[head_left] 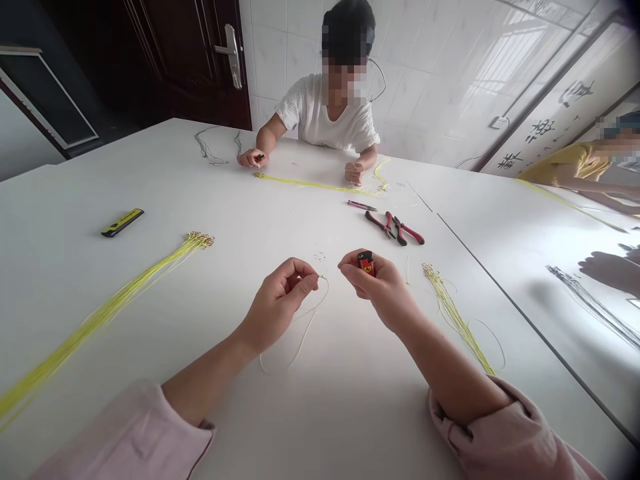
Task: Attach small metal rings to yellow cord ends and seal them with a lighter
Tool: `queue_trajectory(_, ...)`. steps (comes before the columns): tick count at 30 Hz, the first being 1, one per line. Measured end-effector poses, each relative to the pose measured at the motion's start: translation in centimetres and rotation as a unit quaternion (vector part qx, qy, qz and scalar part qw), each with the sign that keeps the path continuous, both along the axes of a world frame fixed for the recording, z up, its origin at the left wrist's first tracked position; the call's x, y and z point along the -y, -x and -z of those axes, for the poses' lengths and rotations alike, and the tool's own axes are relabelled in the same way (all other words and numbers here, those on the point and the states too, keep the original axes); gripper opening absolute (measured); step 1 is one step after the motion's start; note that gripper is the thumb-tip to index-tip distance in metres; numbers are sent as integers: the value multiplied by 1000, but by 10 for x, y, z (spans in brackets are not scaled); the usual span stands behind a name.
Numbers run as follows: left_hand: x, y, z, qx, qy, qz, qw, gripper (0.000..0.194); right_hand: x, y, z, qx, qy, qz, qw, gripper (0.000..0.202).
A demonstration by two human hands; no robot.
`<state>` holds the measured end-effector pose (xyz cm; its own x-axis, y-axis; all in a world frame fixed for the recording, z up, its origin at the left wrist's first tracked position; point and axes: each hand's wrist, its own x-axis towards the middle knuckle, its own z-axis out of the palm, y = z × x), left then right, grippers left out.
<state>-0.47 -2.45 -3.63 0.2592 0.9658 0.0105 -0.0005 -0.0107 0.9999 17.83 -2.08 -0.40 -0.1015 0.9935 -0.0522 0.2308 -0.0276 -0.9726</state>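
Note:
My left hand point(286, 297) pinches a thin pale yellow cord point(301, 347) between thumb and forefinger, close to a small knotted end. The rest of that cord loops down below the hand over the white table. A red and black lighter point(367, 264) is held in my right hand point(374, 283), its black top showing above the curled fingers. The thumb and forefinger of this hand are pressed together a short way right of the cord's end; whether they also hold something tiny, I cannot tell. Tiny dark specks lie on the table just beyond both hands.
Bundles of yellow cords lie at left point(135, 283) and right point(457, 310). Red and black pliers point(395, 229), a pen point(362, 205) and a yellow cutter knife point(123, 223) are on the table point(200, 413). A person point(325, 110) sits opposite; others work at the right.

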Motion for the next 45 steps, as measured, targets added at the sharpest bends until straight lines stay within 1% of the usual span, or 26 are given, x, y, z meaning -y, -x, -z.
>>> queue_trajectory(3,4,-1,-3,-45,-52,-30,997,21,4,2,-2,26,9,-28,999,21)
queue_trajectory(5,7,-2,-5,-57,-79,-43,994,19,7,5,-2,36,11,-51,998,23)
queue_trajectory(7,9,-3,-6,-65,-96,-48,992,18,9,8,-2,36,8,-59,998,24)
queue_trajectory(11,10,-3,-8,-72,-103,-57,990,19,10,11,0,14,10,-57,998,23)
queue_trajectory(14,9,-3,-9,-65,-94,-61,992,19,9,10,1,-1,30,-74,997,25)
queue_trajectory(18,8,-3,-10,-59,-82,-54,993,19,7,8,2,-7,53,-106,993,27)
queue_trajectory(23,8,-2,-10,-73,-94,-38,992,18,6,6,2,-39,36,-79,995,26)
queue_trajectory(27,9,-2,-9,-94,-107,-21,990,18,6,7,3,-37,38,-80,995,23)
queue_trajectory(29,8,-2,-8,-101,-108,-11,989,18,4,6,4,-47,49,-104,992,21)
queue_trajectory(31,8,-3,-8,-105,-106,1,989,19,1,3,5,-65,61,-142,986,20)
queue_trajectory(34,7,-3,-9,-104,-102,21,989,19,-2,-2,4,-61,56,-186,979,19)
queue_trajectory(36,7,-2,-9,-105,-96,27,989,20,-2,-4,3,-21,34,-187,981,18)
queue_trajectory(37,6,-2,-9,-107,-91,29,990,20,0,-4,3,11,13,-176,984,17)
queue_trajectory(39,5,-1,-9,-113,-75,34,990,20,3,-2,3,85,-65,-144,984,14)
queue_trajectory(40,4,0,-9,-114,-66,38,991,20,5,-1,4,118,-117,-127,978,11)
queue_trajectory(42,3,1,-8,-116,-52,45,991,21,8,2,6,174,-215,-108,955,6)
queue_trajectory(43,2,1,-7,-116,-48,47,991,22,9,3,8,198,-251,-106,942,6)
queue_trajectory(45,1,2,-5,-123,-43,47,990,22,10,4,12,248,-291,-110,917,11)
